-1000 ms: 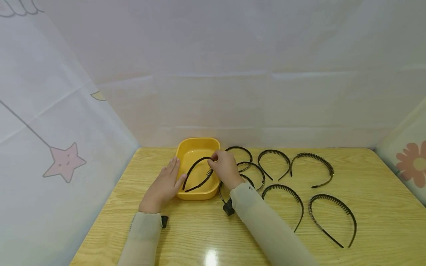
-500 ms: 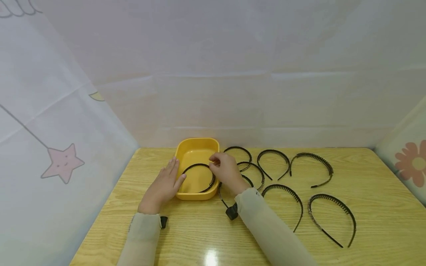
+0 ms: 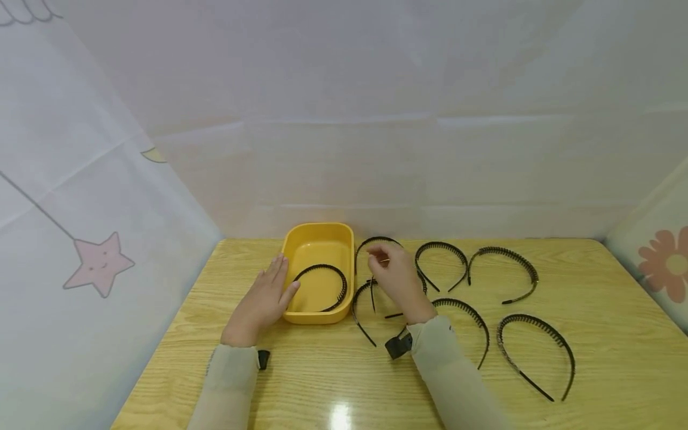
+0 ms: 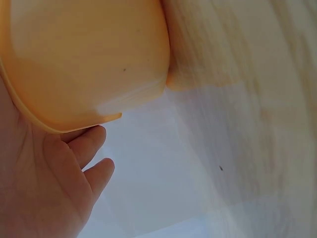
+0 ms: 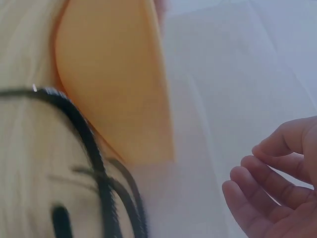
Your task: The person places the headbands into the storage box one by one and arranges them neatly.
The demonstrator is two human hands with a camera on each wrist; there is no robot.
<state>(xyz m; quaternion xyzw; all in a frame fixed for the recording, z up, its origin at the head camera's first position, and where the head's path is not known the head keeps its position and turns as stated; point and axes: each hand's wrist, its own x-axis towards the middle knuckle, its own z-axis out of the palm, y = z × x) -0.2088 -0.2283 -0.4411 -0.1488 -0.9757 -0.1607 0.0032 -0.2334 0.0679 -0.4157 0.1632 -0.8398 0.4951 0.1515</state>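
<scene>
My left hand (image 3: 259,306) rests against the left side of a yellow plastic tub (image 3: 318,318), its fingers extended along the wall and the thumb at the rim. In the left wrist view, the fingers (image 4: 88,145) lie by the tub's rim. Inside the tub is one black toothed headband (image 3: 344,280). Over a cluster of headbands right of the tub hovers my right hand (image 3: 400,280). The right wrist view shows that hand (image 5: 277,183) with thumb and forefinger close together and nothing held. It partly covers the headbands below, including a front one (image 3: 357,313).
More black headbands lie on the wooden table (image 3: 317,370): one at the back (image 3: 442,243), one at the back right (image 3: 505,249), one in front of them (image 3: 478,319) and one at the front right (image 3: 561,340). A pale cloth wall (image 3: 376,167) stands behind.
The headband in my right hand was let go and now lies in the tub. My right hand has moved right, away from the tub, over other headbands. The left hand has stayed put.
</scene>
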